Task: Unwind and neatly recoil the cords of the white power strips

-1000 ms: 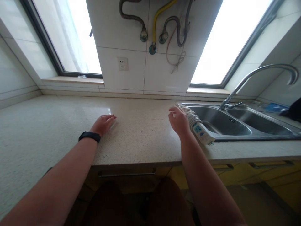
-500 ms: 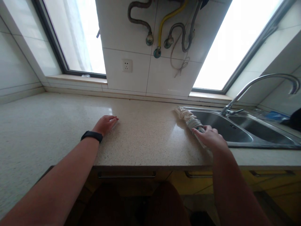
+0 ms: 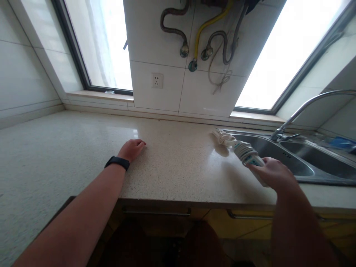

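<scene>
My right hand [image 3: 278,172] grips the near end of a long white power strip [image 3: 246,152], with its white cord wound around it. The near end of the strip is lifted off the counter and casts a shadow. Its far end sits low by the sink's left rim. My left hand [image 3: 131,150] rests on the pale speckled countertop [image 3: 178,159] with its fingers curled in, and nothing shows in them. A black band [image 3: 117,162] circles that wrist.
A double steel sink [image 3: 306,178] with a curved tap [image 3: 297,111] is on the right. A wall socket [image 3: 157,80] and several hoses, one a yellow hose [image 3: 198,37], are on the tiled wall. Drawer handles [image 3: 157,212] run below the counter's front edge.
My right hand has raised the near end of the power strip off the counter and moved it right and nearer to me. The view has shifted slightly; my left hand stays on the counter.
</scene>
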Tool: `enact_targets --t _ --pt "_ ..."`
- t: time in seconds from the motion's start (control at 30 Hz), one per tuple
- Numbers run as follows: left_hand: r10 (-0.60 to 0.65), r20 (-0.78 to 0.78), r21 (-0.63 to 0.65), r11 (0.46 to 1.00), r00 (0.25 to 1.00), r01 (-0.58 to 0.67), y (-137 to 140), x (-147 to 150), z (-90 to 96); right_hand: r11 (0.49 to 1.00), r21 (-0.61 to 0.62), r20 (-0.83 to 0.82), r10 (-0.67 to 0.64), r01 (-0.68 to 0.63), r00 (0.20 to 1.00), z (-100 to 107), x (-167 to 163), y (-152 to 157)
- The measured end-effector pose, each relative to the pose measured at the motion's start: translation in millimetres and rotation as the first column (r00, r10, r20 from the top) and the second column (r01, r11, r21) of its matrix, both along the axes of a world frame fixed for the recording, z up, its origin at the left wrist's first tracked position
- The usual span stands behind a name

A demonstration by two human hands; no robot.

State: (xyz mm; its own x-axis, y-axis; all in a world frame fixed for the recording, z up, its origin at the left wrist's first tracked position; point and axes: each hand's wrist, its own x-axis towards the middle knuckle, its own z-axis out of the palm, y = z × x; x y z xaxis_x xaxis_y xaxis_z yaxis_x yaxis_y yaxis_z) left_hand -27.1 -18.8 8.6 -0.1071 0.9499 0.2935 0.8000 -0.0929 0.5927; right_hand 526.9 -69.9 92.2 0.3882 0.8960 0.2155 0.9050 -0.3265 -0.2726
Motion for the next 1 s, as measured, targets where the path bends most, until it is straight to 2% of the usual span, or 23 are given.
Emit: enact_targets --t 0.1,0.17,0.23,0.27,0.3,0.33,0.43,0.5,0.6,0.67,0.73,0.87,0.93,1.0 --pt "0.005 -0.017 0.022 1.000 1.000 -0.004 2 0 -0.7 0.996 0.092 -0.082 0.019 -0.012 0.996 25 -15 -11" --pt "0.010 -0.016 0.034 0.999 1.000 -0.010 4 -1 -1.0 0.976 0.202 -0.134 0.114 -0.085 0.984 41 -36 -11" --pt "0.017 -0.004 0.040 0.999 1.000 -0.017 4 -1 -1.2 0.907 0.358 -0.187 0.302 -0.222 0.935 52 -65 -2" --pt "0.018 0.004 0.041 0.999 1.000 -0.018 4 -1 -1.1 0.855 0.433 -0.262 0.424 -0.287 0.867 55 -81 6" --pt "0.019 0.010 0.040 0.999 1.000 -0.020 3 -1 -0.9 0.813 0.500 -0.400 0.522 -0.297 0.753 56 -98 15" --pt "0.021 0.013 0.038 0.999 1.000 -0.022 3 0 -0.5 0.775 0.555 -0.522 0.608 -0.303 0.598 56 -114 27" --pt "0.033 0.017 0.027 0.999 0.999 -0.034 2 1 1.3 0.720 0.624 -0.704 0.686 -0.303 0.182 48 -159 66" --pt "0.036 0.023 0.019 0.999 0.999 -0.036 1 1 2.3 0.730 0.630 -0.758 0.652 -0.264 -0.005 38 -182 89" --pt "0.037 0.035 0.002 0.999 0.999 -0.037 2 1 2.6 0.778 0.598 -0.793 0.541 -0.192 -0.280 16 -207 111" --pt "0.036 0.046 -0.011 0.999 0.998 -0.035 3 0 2.4 0.817 0.564 -0.774 0.471 -0.121 -0.423 2 -217 117" --pt "0.033 0.052 -0.013 0.999 0.998 -0.032 4 0 2.8 0.838 0.542 -0.758 0.452 -0.069 -0.470 -10 -221 118" --pt "0.037 0.034 -0.025 0.999 0.999 -0.036 2 0 4.2 0.844 0.530 -0.770 0.437 -0.084 -0.465 -22 -219 111" --pt "0.023 -0.009 -0.010 1.000 1.000 -0.023 0 1 2.5 0.835 0.540 -0.781 0.451 -0.104 -0.432 -26 -218 108" --pt "-0.018 -0.074 0.045 0.999 0.997 0.021 -2 4 -1.1 0.799 0.590 -0.772 0.517 -0.115 -0.369 -29 -219 105"
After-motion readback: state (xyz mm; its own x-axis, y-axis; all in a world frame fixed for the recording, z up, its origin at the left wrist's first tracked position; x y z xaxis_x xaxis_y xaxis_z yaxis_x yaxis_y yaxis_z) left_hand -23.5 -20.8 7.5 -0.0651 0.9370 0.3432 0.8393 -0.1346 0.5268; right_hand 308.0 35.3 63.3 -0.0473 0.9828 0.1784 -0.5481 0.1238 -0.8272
